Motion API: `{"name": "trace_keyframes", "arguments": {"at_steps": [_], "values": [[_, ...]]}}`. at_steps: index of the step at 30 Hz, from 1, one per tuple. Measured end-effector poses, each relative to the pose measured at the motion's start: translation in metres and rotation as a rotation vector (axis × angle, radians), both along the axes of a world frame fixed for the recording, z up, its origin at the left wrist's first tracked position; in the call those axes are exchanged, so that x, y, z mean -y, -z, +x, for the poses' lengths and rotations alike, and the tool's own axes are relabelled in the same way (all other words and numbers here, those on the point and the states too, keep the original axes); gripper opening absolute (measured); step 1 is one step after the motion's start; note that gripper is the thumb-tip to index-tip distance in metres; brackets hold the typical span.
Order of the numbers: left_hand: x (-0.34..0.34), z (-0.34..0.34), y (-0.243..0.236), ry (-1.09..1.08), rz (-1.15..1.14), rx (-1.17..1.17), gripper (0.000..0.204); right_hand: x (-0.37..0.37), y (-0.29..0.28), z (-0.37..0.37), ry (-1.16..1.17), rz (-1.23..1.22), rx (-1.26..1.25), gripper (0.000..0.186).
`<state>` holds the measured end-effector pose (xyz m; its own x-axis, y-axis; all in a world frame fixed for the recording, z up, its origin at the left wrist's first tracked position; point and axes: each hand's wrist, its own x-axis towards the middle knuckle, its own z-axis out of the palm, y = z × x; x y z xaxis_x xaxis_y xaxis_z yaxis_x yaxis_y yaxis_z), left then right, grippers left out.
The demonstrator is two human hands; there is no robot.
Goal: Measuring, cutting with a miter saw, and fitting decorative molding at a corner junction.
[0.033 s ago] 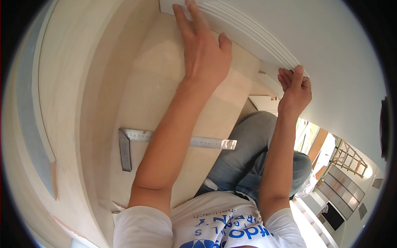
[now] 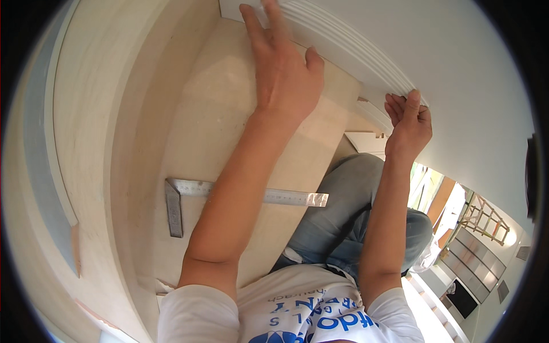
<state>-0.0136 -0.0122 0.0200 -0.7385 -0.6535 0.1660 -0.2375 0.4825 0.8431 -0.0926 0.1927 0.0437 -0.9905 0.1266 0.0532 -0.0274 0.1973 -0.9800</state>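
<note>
A white ribbed moulding strip [image 2: 354, 47] runs along the lower edge of a white panel [image 2: 457, 103]. At its upper left end, my left hand [image 2: 287, 80] reaches up with fingers stretched and thumb apart, the fingertips touching the white surface. My right hand [image 2: 409, 128] pinches the strip's right end between thumb and curled fingers. Beneath my left forearm a metal try square [image 2: 291, 197] lies on a pale wooden board [image 2: 223, 120]; the forearm hides part of its marked blade.
A tall curved-looking pale wooden side panel [image 2: 91, 143] stands on the left. My bent knee in jeans [image 2: 349, 183] is beside the board. White offcuts [image 2: 366, 142] lie beyond it. At the far right are a wooden ladder-like frame [image 2: 486, 220] and a glazed cabinet [image 2: 472, 260].
My left hand has shifted very slightly right along the strip. My right hand keeps its pinch, and the try square lies unmoved.
</note>
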Motion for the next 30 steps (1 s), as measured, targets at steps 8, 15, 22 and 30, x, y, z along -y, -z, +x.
{"name": "trace_keyframes", "arguments": {"at_steps": [8, 15, 22, 30], "values": [[-0.004, 0.002, -0.010, 0.030, -0.025, 0.085, 0.102, 0.000, 0.001, -0.001, -0.010, -0.013, 0.020, 0.046], [0.000, -0.001, 0.006, 0.043, -0.050, 0.102, 0.103, -0.001, -0.002, -0.001, -0.014, -0.011, 0.060, 0.047], [-0.008, -0.007, 0.020, 0.096, -0.071, 0.018, 0.104, -0.008, 0.015, -0.008, -0.027, -0.030, 0.103, 0.051], [-0.027, -0.004, 0.010, 0.143, -0.153, 0.104, 0.101, -0.005, 0.011, -0.004, -0.026, -0.014, 0.088, 0.054]]}}
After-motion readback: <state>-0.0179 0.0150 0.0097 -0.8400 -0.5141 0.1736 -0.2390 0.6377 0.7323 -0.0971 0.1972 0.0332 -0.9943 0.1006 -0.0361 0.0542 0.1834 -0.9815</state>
